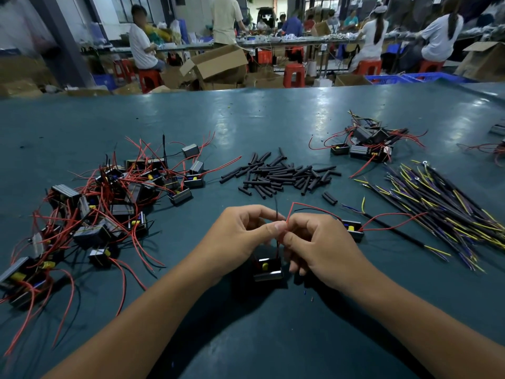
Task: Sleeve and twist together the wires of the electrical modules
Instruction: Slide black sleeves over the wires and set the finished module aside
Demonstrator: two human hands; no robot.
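Note:
A small black electrical module [267,269] with a yellow part hangs just below my hands at the table's near middle. Its thin red and black wires rise between my fingertips. My left hand [240,233] pinches these wires from the left. My right hand [319,244] pinches a red wire [311,207] that arcs right to a second black module [354,229] lying on the table beside that hand. Both thumbs meet at the wire ends. A pile of short black sleeves [281,175] lies beyond my hands.
A heap of modules with red wires [109,203] fills the left of the green table [273,119]. A bundle of black, yellow and purple cables [442,206] lies right. Another module cluster [366,144] sits far right. People work at benches behind.

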